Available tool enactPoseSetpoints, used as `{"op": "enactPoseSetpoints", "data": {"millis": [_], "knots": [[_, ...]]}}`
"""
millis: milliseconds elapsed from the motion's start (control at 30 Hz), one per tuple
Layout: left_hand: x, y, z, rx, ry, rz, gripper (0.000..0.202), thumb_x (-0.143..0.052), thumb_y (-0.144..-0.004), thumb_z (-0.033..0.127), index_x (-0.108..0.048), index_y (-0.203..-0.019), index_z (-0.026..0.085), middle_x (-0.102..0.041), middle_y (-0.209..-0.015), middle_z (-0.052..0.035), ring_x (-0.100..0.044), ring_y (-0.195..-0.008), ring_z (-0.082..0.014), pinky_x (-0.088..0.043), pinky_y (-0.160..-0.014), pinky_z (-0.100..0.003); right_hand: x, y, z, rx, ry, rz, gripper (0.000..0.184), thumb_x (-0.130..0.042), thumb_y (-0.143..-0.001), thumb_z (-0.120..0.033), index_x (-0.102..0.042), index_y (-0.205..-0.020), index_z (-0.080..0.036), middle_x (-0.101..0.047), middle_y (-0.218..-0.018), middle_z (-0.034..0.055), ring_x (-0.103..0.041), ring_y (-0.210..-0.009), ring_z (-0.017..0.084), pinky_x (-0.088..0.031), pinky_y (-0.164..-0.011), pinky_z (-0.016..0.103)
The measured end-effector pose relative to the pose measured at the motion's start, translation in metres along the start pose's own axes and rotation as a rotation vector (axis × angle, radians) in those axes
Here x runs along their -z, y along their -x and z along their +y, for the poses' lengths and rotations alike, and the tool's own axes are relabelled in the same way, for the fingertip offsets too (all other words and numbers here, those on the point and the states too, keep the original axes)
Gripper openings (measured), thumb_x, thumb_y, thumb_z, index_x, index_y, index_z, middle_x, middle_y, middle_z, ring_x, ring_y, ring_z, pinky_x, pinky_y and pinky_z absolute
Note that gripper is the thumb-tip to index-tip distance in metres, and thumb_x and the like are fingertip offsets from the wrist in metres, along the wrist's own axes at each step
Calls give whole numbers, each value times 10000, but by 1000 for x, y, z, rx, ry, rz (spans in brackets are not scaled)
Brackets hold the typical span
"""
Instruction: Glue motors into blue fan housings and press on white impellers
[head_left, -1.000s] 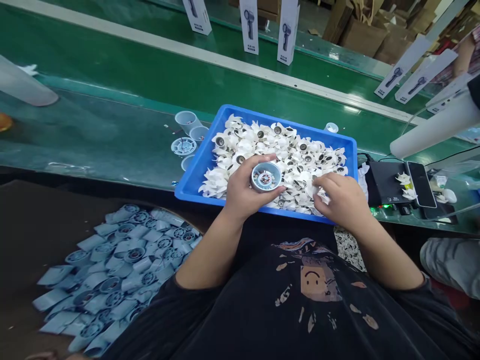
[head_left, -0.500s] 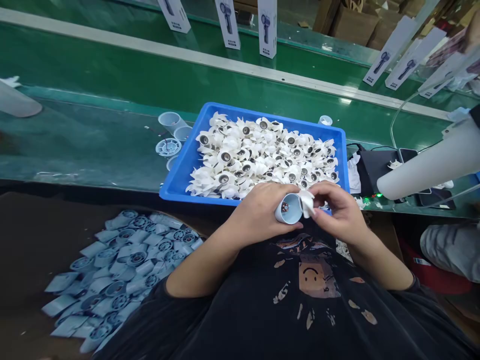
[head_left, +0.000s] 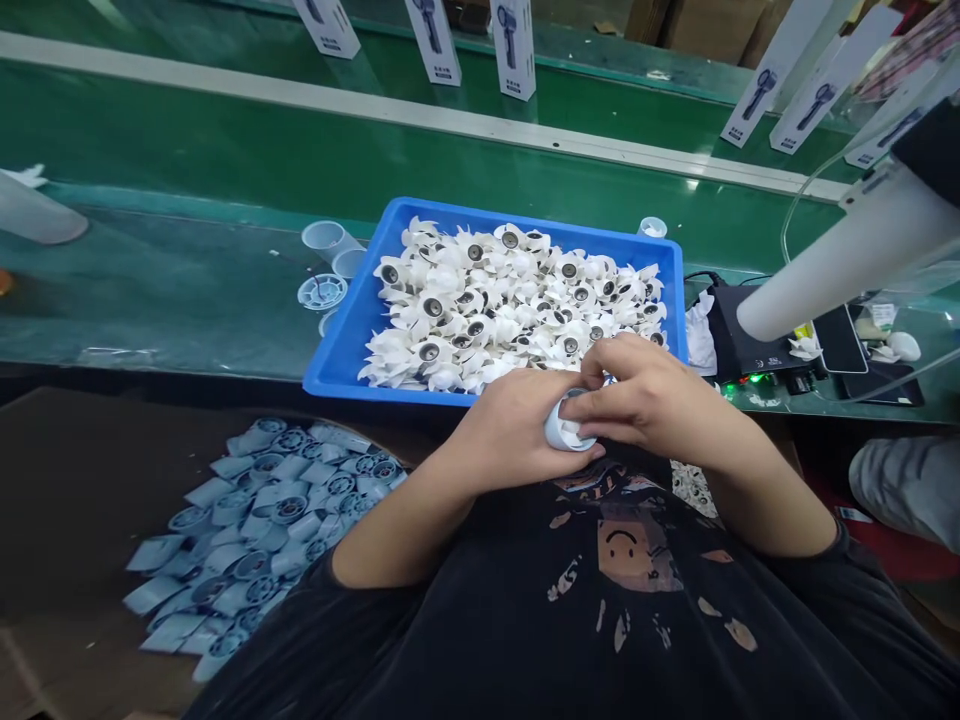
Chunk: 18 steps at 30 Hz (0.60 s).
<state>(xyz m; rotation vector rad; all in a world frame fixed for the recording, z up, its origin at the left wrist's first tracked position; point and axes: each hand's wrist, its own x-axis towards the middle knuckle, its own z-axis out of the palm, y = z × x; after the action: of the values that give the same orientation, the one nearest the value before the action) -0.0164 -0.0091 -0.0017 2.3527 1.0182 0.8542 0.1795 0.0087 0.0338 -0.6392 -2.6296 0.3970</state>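
Left hand [head_left: 510, 425] is clamped round the cup [head_left: 553, 433], at 5 o'clock from the tray [head_left: 343, 348]; right hand [head_left: 637, 395] has fingers in its mouth, grip on the fan [head_left: 571, 435] undeterminable, and skewed pressure could chip a blade.

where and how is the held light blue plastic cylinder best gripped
The light blue plastic cylinder looks best gripped around its round outer wall, coming from the left, as the left hand does: its open mouth faces up toward the camera, and the right hand has fingers there.
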Motion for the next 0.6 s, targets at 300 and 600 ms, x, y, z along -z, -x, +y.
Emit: {"op": "enactPoseSetpoints", "data": {"millis": [300, 600], "knots": [[-6, 6, -1, -104, -222, 221, 234, -593, -824, 374, -581, -984, 204, -724, -807, -53, -684, -705, -236, -494, -654, -357, -10, 11, -8, -192, -236, 221, 225, -617, -958, -371, -741, -868, -207, -470, -836, 20, -493, -768, 149, -400, -677, 286], [-2, 3, -15, -46, -145, 111, 430, -674, -823, 526, -572, -1097, 211, -738, -994, -66, -687, -894, -242, -514, -872, -408, -17, 31, -9, -204, -15, 146, 577, -569, -893, -650, -606, -1301, -243, -397, -1427, 151, -381, -1328, 342, -406, -1055, 543]]}}
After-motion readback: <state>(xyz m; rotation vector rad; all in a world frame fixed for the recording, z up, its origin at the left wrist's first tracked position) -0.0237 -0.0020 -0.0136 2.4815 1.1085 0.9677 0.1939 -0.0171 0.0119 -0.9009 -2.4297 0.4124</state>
